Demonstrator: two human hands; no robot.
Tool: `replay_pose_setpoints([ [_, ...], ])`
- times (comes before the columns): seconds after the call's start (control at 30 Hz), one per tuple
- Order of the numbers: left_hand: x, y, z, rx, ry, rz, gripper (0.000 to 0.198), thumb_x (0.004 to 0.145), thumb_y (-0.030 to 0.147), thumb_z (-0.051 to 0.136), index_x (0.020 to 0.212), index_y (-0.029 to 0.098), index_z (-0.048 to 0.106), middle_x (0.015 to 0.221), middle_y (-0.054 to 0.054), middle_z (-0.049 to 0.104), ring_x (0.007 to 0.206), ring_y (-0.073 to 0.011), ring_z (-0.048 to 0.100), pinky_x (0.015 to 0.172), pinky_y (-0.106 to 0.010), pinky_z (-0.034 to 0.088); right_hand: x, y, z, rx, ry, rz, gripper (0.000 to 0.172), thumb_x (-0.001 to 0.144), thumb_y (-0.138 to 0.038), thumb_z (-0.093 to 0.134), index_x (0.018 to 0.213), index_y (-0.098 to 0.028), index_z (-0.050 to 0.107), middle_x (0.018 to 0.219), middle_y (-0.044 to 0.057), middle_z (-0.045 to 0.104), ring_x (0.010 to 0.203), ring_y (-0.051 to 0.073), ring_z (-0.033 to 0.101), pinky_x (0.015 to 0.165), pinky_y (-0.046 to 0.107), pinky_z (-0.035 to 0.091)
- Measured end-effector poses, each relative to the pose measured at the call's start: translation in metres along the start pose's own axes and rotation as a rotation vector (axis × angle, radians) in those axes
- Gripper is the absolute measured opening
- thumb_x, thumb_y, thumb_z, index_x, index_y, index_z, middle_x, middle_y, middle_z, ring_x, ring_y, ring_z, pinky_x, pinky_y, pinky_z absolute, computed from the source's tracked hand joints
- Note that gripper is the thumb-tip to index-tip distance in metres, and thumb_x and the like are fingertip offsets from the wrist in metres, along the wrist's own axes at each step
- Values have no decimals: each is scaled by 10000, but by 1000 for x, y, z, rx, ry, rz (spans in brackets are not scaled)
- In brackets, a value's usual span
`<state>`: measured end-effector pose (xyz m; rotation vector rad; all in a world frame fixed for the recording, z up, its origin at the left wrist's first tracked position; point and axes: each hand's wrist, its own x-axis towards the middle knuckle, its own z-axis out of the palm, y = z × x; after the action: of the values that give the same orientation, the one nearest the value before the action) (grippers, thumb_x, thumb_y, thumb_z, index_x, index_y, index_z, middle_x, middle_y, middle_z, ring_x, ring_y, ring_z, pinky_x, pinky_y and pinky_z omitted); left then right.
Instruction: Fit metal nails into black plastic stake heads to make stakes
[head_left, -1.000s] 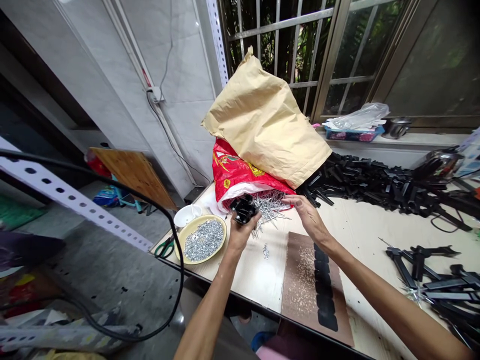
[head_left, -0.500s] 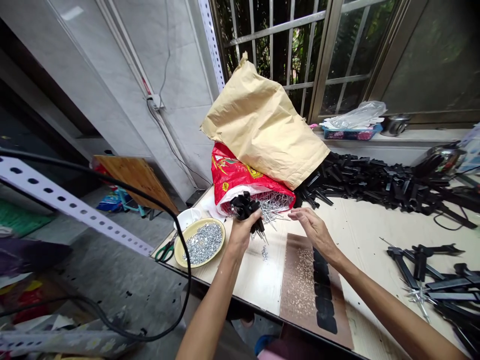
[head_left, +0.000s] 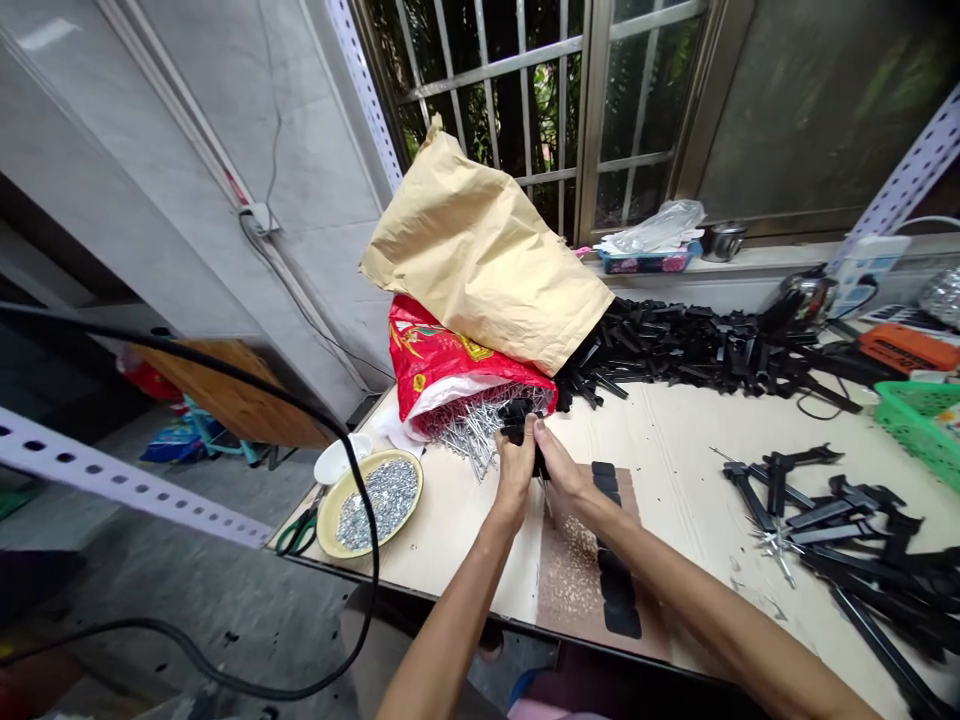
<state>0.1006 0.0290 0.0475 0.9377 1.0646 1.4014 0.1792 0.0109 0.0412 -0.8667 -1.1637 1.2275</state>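
Observation:
My left hand (head_left: 516, 468) is closed around a bunch of black plastic parts (head_left: 516, 412), held above the table just right of the red bag's mouth. My right hand (head_left: 561, 462) meets it from the right, its fingers closed on the same bunch. Thin metal tips poke out below the hands, and my fingers hide most of the parts. Close to the left hand, many metal pins (head_left: 469, 432) spill from the red bag (head_left: 431, 362). Beneath my right hand and forearm lies a brown board (head_left: 555, 580) with a row of black pads (head_left: 616, 575) and pale specks.
A yellow bowl (head_left: 327, 525) of small metal pieces stands by green-handled scissors (head_left: 296, 535) and a white bowl (head_left: 341, 458). Tan sacking (head_left: 487, 250) covers the red bag. Black parts heap (head_left: 690, 345) along the back; more assembled parts (head_left: 840, 530) lie right. A black cable (head_left: 367, 500) hangs in front.
The bunch of black parts has moved right in my left hand. My right hand, open and apart before, has come in and closed on it. The view has turned to the right.

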Motion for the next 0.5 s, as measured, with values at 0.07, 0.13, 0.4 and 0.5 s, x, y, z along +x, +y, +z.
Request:
replay_pose_setpoints([
  [0.07, 1, 1, 4, -3, -26, 31, 522, 685, 485, 703, 1081, 153, 629, 1164, -116, 637, 1163, -240, 534, 1019, -341, 361, -3, -5, 5, -43, 24, -97, 554, 926, -533, 329, 1393, -237, 358, 1384, 48, 447, 1302, 179, 363, 1110, 386, 261],
  [0.13, 6, 5, 2, -96, -143, -33, 502, 682, 461, 715, 1070, 151, 640, 1122, -111, 657, 1110, -234, 568, 993, -353, 390, -4, -8, 0, -192, 33, -141, 563, 920, -502, 368, 1420, -249, 302, 1376, 62, 445, 1286, 198, 377, 1091, 405, 287],
  [0.4, 48, 2, 15, 126, -429, -27, 430, 614, 315, 769, 975, 109, 662, 929, -86, 697, 837, -194, 638, 809, -336, 483, 14, 13, -57, -887, 122, -218, 455, 810, -492, 547, 1194, -250, 570, 1442, 102, 307, 1303, 328, 294, 1020, 547, 300],
  [0.5, 68, -13, 32, 603, -502, 292, 359, 693, 270, 691, 1018, 131, 626, 946, -74, 682, 852, -202, 625, 773, -324, 488, 18, 13, -90, -759, 180, -213, 669, 719, -531, 630, 1298, -231, 481, 1434, 136, 291, 1300, 322, 320, 1010, 503, 344],
])
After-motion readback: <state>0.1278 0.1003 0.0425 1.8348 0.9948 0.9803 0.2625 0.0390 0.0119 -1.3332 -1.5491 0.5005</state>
